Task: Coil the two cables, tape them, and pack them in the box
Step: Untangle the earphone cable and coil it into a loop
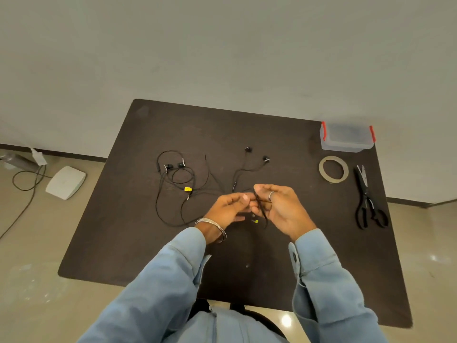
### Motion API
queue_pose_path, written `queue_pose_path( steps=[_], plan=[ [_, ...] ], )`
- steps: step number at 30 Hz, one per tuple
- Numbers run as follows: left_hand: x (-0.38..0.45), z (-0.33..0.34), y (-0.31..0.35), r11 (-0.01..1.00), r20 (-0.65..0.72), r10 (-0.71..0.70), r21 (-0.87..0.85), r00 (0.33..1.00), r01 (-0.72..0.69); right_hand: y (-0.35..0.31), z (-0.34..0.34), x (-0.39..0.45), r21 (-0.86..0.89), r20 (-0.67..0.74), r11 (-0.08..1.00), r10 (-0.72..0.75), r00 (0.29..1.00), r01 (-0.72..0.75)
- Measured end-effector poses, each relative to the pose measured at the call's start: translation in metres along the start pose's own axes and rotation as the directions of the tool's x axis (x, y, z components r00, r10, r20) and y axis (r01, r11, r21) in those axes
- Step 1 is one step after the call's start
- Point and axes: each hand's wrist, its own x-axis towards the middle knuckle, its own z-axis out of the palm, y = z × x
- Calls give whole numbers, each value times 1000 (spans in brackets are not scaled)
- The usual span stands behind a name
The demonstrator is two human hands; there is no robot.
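Two black earphone cables lie on the dark table point(138, 219). The left cable point(173, 179) is a loose tangle with a yellow tag. The right cable point(243, 167) runs from its two earbuds down to my hands. My left hand point(228, 206) and my right hand point(277, 206) hold it above the table's middle, with a few black loops pinched between the fingers of my right hand. A loop and a yellow-tipped end hang below the hands. The clear box point(346, 137) with red clips stands at the far right corner, and the tape roll point(333, 168) lies just in front of it.
Black scissors point(368, 201) lie near the right edge, beside the tape. Off the table to the left, a white device point(66, 181) and a floor cable point(27, 184) sit on the floor. A wall rises behind the table.
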Motion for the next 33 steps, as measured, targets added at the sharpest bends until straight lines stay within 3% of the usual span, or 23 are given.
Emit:
queue_pose_path(
  steps=[4, 8, 11, 13, 15, 17, 19, 22, 25, 28, 30, 33],
  plan=[
    [-9, 11, 12, 989, 149, -69, -116, 986, 87, -18, -14, -21, 98, 105, 994, -66, 992, 56],
    [-18, 27, 10, 994, 255, 18, -112, 967, 11, -24, -25, -27, 354, 71, 934, -74, 995, 45],
    [-25, 44, 8, 965, 186, 105, -258, 977, -54, -25, -32, -25, 469, -7, 882, -53, 999, 50],
    [-28, 54, 11, 967, 97, 118, -237, 988, -92, -26, -40, -24, 488, -66, 870, -46, 997, 72],
    [-29, 56, 14, 982, -24, 142, -119, 990, -144, -28, -49, -24, 440, -109, 892, -58, 992, 100],
    [-29, 50, 18, 972, -144, 206, 142, 968, -186, -29, -61, -26, 312, -135, 943, -73, 988, 112],
    [-31, 40, 24, 901, -218, 271, 400, 938, -167, -29, -75, -29, 169, -151, 981, -74, 986, 99],
    [-37, 29, 36, 835, -245, 306, 533, 920, -136, -27, -95, -33, -134, -156, 984, -135, 978, 114],
    [-43, 25, 44, 875, -342, 315, 466, 886, -131, -26, -118, -32, -564, -163, 809, -303, 939, 164],
    [-46, 24, 51, 932, -449, 322, 303, 834, -197, -29, -135, -29, -892, -136, 447, -403, 905, 65],
    [-49, 24, 57, 945, -482, 320, 219, 816, -241, -33, -133, -30, -955, -93, 295, -391, 916, 29],
    [-54, 29, 66, 944, -429, 321, 73, 844, -322, -39, -115, -35, -976, 82, 150, -421, 903, 159]
  ],
)
